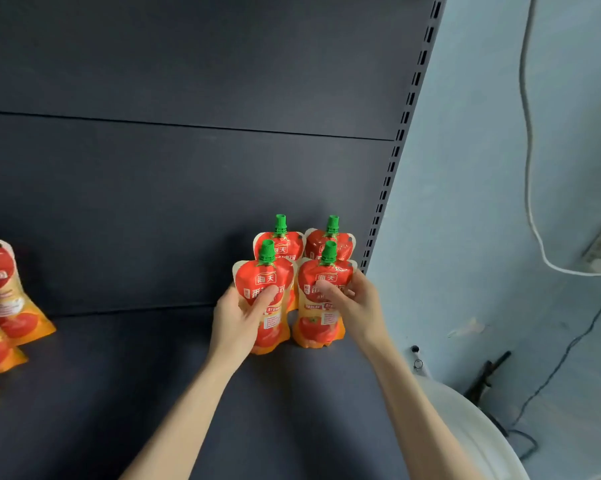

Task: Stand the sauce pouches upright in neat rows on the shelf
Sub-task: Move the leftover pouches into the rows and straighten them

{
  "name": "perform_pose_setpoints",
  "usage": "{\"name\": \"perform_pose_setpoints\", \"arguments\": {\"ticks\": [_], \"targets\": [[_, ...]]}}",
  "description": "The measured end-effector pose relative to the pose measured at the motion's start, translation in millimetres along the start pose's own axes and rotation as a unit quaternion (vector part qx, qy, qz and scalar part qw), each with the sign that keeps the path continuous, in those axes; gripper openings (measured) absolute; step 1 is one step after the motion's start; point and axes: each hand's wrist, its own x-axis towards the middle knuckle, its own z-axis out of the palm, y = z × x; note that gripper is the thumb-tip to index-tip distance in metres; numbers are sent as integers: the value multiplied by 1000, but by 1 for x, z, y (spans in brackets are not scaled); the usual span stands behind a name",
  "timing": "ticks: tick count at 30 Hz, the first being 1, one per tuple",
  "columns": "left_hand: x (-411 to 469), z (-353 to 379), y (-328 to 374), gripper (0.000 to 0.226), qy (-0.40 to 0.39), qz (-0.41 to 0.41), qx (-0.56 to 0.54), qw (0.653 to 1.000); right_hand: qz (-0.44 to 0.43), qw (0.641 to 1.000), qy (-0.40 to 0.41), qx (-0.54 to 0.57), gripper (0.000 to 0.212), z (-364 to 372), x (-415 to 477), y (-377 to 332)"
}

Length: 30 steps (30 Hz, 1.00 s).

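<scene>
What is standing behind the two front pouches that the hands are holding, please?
Two more pouches stand upright behind them, green caps and red tops showing. Their lower halves are covered by the front pouches.

Left hand [238,318] and right hand [352,301] each grip a front pouch [321,327]

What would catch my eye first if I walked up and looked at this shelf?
Four bright red sauce pouches with green caps stand in a tight two-by-two block at the right end of the dark shelf. The left hand grips the front left pouch and the right hand the front right pouch. More pouches sit at the far left edge, partly cut off.
</scene>
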Motion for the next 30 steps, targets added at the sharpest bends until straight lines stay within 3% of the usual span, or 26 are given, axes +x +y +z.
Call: {"name": "perform_pose_setpoints", "arguments": {"ticks": [5,9,13,23,30], "targets": [[-46,-8,25,27,64,32,4,997,-40,998,-22,42,18,0,-33,-25],[-98,-30,37,8,104,32,17,994,-34,994,-49,92,19,12,-75,-41],[-142,-60,40,23,159,24,17,987,-24,989,-97,111,15,37,-116,-49],[-220,-178,54,9,260,10,42,965,7,973,-194,122,22,141,-198,-73],[-271,-284,51,10,270,9,12,963,11,978,-175,109,20,238,-269,-83]]}}
